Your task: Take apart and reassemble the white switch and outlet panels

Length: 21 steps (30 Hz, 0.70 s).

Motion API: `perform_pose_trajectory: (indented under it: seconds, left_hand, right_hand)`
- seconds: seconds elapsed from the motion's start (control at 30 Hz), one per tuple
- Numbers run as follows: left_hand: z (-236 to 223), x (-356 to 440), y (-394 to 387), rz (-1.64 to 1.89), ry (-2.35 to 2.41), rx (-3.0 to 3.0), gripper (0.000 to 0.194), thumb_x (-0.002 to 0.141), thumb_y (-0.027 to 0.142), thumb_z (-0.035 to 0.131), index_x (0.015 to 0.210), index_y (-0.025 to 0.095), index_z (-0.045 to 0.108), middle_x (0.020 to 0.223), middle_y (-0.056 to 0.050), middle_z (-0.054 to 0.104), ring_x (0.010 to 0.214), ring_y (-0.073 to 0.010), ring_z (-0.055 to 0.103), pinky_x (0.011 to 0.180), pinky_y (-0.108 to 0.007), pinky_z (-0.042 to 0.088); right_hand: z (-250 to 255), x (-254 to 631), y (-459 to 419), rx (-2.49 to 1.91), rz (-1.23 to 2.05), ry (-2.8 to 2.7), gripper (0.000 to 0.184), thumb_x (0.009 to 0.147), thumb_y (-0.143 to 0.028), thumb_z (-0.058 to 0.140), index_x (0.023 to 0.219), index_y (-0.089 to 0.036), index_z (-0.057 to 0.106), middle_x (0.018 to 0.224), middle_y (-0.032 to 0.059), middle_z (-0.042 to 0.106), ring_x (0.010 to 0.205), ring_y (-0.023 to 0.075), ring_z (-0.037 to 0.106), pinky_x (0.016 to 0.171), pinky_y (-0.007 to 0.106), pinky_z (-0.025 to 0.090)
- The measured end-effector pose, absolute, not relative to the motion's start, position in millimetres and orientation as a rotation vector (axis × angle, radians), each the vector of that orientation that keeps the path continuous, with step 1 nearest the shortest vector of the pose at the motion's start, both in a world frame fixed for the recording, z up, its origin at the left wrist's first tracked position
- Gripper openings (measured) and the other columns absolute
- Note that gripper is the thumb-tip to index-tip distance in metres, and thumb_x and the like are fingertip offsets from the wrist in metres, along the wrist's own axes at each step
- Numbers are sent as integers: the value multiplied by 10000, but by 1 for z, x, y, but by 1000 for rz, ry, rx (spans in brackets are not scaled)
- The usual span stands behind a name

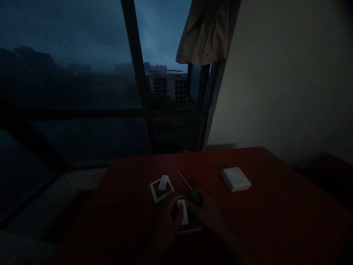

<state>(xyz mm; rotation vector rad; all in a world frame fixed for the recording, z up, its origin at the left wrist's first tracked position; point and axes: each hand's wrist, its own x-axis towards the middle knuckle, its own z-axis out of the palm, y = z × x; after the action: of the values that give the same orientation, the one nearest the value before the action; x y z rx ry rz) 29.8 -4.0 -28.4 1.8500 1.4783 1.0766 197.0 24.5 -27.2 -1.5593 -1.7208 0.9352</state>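
At the near middle of the table, my left hand (168, 216) is closed around the left side of a wall switch (184, 217) with a white rocker strip and a dark body. My right hand (209, 210) grips a screwdriver (197, 197) by its green handle, its thin metal shaft pointing away to the upper left. The right fingers also touch the switch's top right part. Just beyond my left hand lies a white square frame (153, 192), with a loose white rocker plate (163, 182) resting across its far edge. Dim light hides the finer detail of the switch.
A white wall socket (236, 179) on a thick box sits to the right on the red-brown table (264, 213). Behind the table stand a dark-framed window (146, 112) and a hanging curtain (205, 35). A pale wall (281, 84) rises on the right.
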Motion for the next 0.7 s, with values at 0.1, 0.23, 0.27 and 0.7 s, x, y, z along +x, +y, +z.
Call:
perform_pose_trajectory:
  seconds: [0.1, 0.23, 0.27, 0.7]
  left_hand:
    - [-27, 30, -3, 1093, 1468, 1842, 223, 869, 251, 483, 1035, 227, 630, 1077, -65, 644, 1031, -229, 594, 927, -383, 458]
    - [-28, 30, -2, 1098, 1444, 1827, 200, 867, 246, 492, 1009, 231, 631, 1048, -54, 645, 1002, -218, 601, 899, -364, 467]
    - [-29, 29, -2, 1098, 1449, 1818, 207, 869, 249, 492, 1025, 234, 628, 1066, -52, 643, 1016, -217, 597, 907, -366, 462]
    - [-33, 32, 5, 1135, 1446, 1750, 222, 858, 246, 481, 1006, 224, 645, 1030, -55, 666, 983, -223, 614, 871, -365, 483]
  right_hand:
    - [-24, 197, 23, -1548, 920, -1744, 209, 768, -392, 603, 830, -215, 510, 754, -12, 581, 707, 169, 552, 620, 255, 377]
    - [-22, 197, 22, -1569, 911, -1751, 226, 765, -403, 607, 826, -212, 503, 752, -8, 578, 706, 174, 555, 618, 259, 377]
    - [-22, 197, 22, -1574, 916, -1747, 224, 765, -399, 606, 833, -211, 505, 758, -6, 584, 710, 176, 560, 621, 260, 379]
    - [-30, 199, 26, -1487, 983, -1705, 209, 759, -387, 609, 820, -212, 513, 729, -24, 556, 680, 157, 529, 600, 242, 387]
